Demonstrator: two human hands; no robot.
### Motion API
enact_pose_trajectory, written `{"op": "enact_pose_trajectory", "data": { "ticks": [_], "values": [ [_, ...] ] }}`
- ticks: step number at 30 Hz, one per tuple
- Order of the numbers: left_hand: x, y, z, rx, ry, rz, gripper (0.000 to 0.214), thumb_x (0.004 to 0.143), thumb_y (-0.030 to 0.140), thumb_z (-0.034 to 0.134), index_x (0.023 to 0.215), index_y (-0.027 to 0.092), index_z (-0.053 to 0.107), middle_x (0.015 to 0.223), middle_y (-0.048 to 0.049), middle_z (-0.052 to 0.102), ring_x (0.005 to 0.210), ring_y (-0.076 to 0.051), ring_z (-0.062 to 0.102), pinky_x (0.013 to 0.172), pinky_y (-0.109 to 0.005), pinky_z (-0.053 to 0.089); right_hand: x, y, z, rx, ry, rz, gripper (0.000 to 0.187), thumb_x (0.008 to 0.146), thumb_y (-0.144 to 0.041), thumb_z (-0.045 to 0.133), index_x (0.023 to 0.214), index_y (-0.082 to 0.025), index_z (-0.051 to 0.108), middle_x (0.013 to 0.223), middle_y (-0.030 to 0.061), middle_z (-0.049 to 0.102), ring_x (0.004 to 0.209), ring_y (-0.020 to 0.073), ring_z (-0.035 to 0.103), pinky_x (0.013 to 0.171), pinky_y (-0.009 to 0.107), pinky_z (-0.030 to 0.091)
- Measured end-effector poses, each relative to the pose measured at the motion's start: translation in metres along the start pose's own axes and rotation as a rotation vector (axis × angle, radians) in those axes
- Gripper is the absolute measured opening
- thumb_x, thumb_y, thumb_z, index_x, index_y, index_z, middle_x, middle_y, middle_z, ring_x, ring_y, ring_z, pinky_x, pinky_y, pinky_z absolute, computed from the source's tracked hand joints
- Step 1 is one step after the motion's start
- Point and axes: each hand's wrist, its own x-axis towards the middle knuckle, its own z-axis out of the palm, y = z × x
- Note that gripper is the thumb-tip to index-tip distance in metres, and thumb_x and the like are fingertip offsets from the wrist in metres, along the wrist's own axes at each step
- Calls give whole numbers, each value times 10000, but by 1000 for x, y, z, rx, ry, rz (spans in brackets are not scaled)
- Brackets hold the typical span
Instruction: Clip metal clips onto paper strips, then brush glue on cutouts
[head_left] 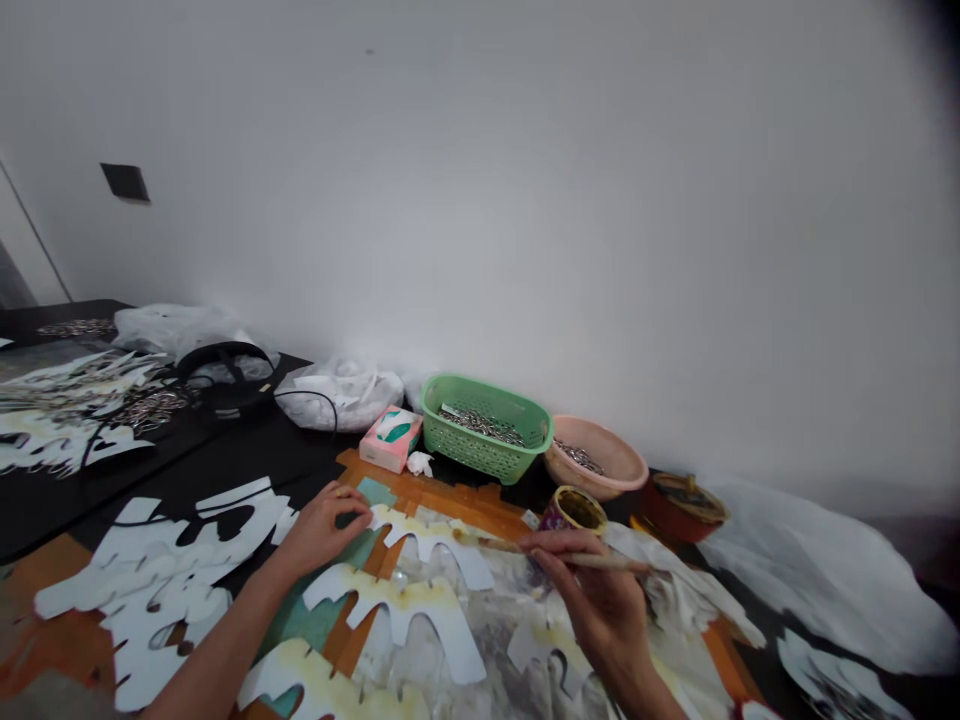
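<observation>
My right hand (592, 580) grips a wooden-handled brush (499, 545), its yellow-stained tip pointing left over a white arched cut-out (427, 535). My left hand (330, 525) has thumb and forefinger pinched at the left end of that same cut-out. Closer to me lies a second arched cut-out (409, 600) with a yellow-smeared upper edge, and nearer still a third (322, 685). Just behind my right hand stands an open tin (574, 510), stained yellow inside. Part of another cut-out (551, 650) shows left of my right wrist.
A green basket (487, 455) and a pink bowl (615, 460) hold metal pieces along the wall. Left of them are a tissue box (390, 440) and a white plastic bag (337, 395). White cut-outs (165, 570) pile up at left. A reddish-brown pot (682, 505) stands right.
</observation>
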Motion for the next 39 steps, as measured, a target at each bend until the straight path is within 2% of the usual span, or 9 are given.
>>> {"op": "enact_pose_trajectory", "data": {
  "ticks": [7,14,23,30,35,39],
  "values": [
    [0,-1,-1,8,-19,0,262,945,446,584,872,275,768,1010,-16,756,973,-223,657,994,-409,463,3,-5,16,165,30,18,65,921,-311,691,906,-286,749,893,50,796,840,236,752,751,333,615],
    [0,0,-1,10,-14,2,246,941,430,589,867,279,768,1012,-12,755,998,-230,644,981,-403,469,-3,-1,28,225,-34,26,60,928,-284,690,897,-267,737,916,68,794,892,254,761,801,370,631],
    [0,-2,0,0,-22,-3,250,939,426,588,859,274,769,1005,-16,752,987,-229,640,1022,-429,436,-12,-6,22,301,-118,12,78,955,-295,663,915,-256,716,913,71,782,914,244,758,832,365,628],
    [-1,-2,0,3,-17,-2,261,945,423,576,855,264,762,1009,-18,748,987,-227,635,1000,-420,451,-10,-4,20,343,-77,-6,62,975,-257,635,950,-279,687,963,50,773,963,214,747,887,329,614],
    [0,-3,0,5,-21,4,261,947,422,580,854,267,769,998,-17,752,974,-224,643,997,-417,449,-8,-11,28,357,-162,-62,115,983,-245,619,920,-269,712,955,51,783,966,215,752,930,346,602],
    [0,-2,0,5,-13,11,263,946,426,580,870,269,777,1003,-24,754,976,-225,644,968,-397,466,-10,-13,26,366,-272,-126,156,1001,-279,595,904,-258,715,959,57,787,926,208,761,946,369,602]
  ]
}}
